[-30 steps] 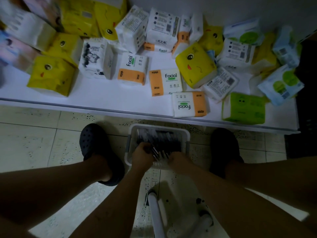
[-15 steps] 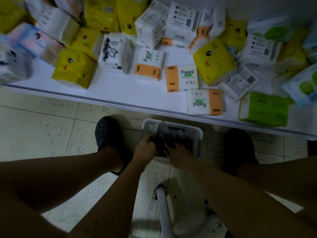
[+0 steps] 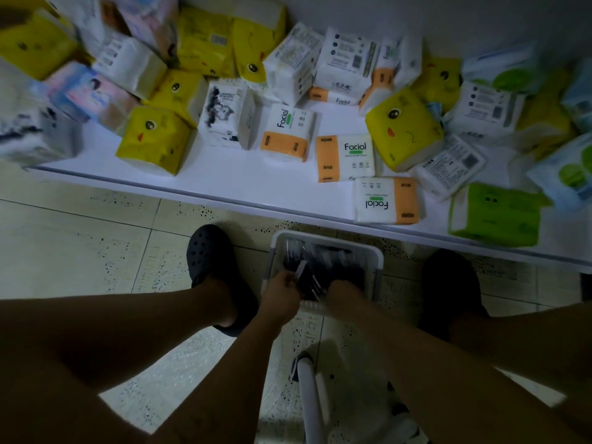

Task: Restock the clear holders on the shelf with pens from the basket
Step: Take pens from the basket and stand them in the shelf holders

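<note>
Left hand [image 3: 282, 291], right hand [image 3: 342, 294] flank gripped pens [image 3: 309, 278] (blurred).

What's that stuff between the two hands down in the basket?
Dark pens, bunched between the left hand and the right hand, inside the white basket. The head view shows it.
</note>
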`<act>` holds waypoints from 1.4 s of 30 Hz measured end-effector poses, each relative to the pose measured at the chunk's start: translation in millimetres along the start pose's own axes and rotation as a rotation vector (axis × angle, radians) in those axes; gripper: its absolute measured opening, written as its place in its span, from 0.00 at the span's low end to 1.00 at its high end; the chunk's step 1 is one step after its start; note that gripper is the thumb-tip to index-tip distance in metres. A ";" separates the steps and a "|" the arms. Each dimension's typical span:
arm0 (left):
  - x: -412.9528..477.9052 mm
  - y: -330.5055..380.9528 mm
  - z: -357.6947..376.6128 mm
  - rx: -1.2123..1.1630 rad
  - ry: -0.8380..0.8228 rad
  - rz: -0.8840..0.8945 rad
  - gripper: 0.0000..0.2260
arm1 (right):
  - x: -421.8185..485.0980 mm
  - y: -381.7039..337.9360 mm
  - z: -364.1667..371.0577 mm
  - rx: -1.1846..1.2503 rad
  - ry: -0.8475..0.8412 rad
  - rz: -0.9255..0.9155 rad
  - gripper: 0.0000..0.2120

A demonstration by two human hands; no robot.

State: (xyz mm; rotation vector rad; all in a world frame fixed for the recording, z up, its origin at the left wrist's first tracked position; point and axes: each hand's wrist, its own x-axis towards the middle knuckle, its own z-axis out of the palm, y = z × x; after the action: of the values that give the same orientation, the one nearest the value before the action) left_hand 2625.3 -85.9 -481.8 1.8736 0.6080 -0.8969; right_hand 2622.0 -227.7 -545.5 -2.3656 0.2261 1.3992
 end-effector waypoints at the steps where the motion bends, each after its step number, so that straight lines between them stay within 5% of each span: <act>1: 0.5 0.3 -1.5 -0.010 0.005 0.009 0.11 | 0.0 0.6 0.5 -0.026 -0.017 -0.002 0.14; 8: 1.6 3.3 -1.9 -0.007 -0.006 0.004 0.14 | -7.9 -0.4 -10.0 0.015 0.101 -0.001 0.11; 14: -7.9 14.7 10.9 0.058 -0.042 0.133 0.13 | -29.3 6.6 -25.4 0.319 0.310 -0.017 0.08; 17: -17.2 19.7 13.7 0.077 -0.001 0.172 0.13 | -46.1 12.8 -29.3 0.419 0.318 -0.050 0.14; 23: -48.8 36.3 17.3 0.003 -0.009 0.226 0.12 | -82.7 17.1 -25.1 0.465 0.335 -0.095 0.08; 26: -67.1 52.2 20.2 0.005 -0.012 0.335 0.13 | -100.3 18.5 -29.5 0.559 0.434 -0.078 0.07; 30: -86.1 70.0 23.5 0.031 0.008 0.465 0.14 | -130.0 19.6 -46.0 0.625 0.578 -0.139 0.22; 37: -119.7 110.8 33.7 -0.192 -0.103 0.587 0.09 | -179.3 30.0 -74.3 0.893 0.771 -0.319 0.07; 42: -135.1 146.6 29.3 -0.168 -0.057 0.727 0.10 | -216.6 28.5 -104.9 0.910 0.977 -0.411 0.12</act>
State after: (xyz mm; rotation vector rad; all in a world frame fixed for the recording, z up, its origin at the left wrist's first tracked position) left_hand 2639.4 -181.0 -304.8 1.7145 -0.0541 -0.3992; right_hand 2591.2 -307.7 -318.8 -1.8979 0.4641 -0.1586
